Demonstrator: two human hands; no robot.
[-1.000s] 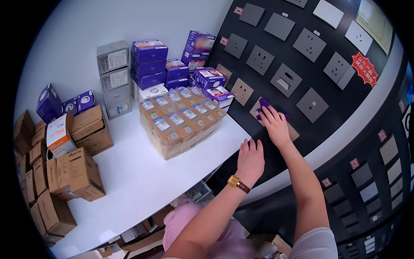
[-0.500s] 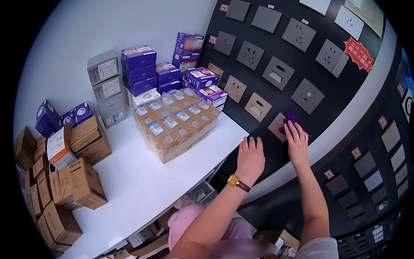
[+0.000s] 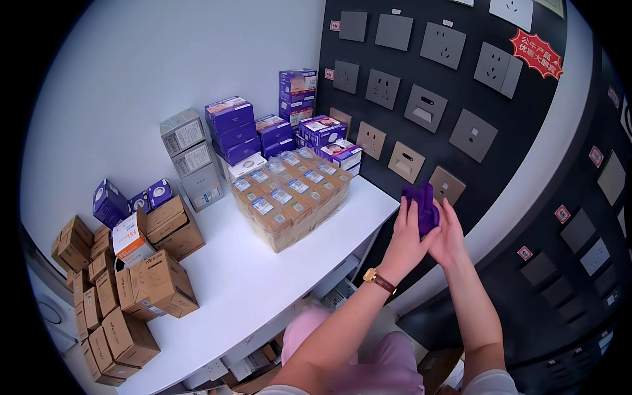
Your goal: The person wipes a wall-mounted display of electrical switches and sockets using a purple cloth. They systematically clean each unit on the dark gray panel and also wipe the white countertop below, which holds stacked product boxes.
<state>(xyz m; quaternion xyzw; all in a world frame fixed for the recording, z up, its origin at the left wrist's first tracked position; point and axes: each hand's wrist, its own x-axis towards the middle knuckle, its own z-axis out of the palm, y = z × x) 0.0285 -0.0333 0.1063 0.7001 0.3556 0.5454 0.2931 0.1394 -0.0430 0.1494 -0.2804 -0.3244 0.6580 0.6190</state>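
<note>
Left hand (image 3: pixel 404 245) and cupped right hand (image 3: pixel 449 239) appear to grip 1 purple cloth (image 3: pixel 426 210) near a beige plate (image 3: pixel 450 182) right of the table (image 3: pixel 230 283).

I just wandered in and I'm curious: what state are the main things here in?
Purple cloth: bunched, held between left hand and right hand.
Wristwatch: strapped on.
Brown box bundle: plastic-wrapped, on the white table.
Gray boxes: stacked.
Purple boxes: mostly stacked.
Gray socket plates: mounted on the black panel.
</note>
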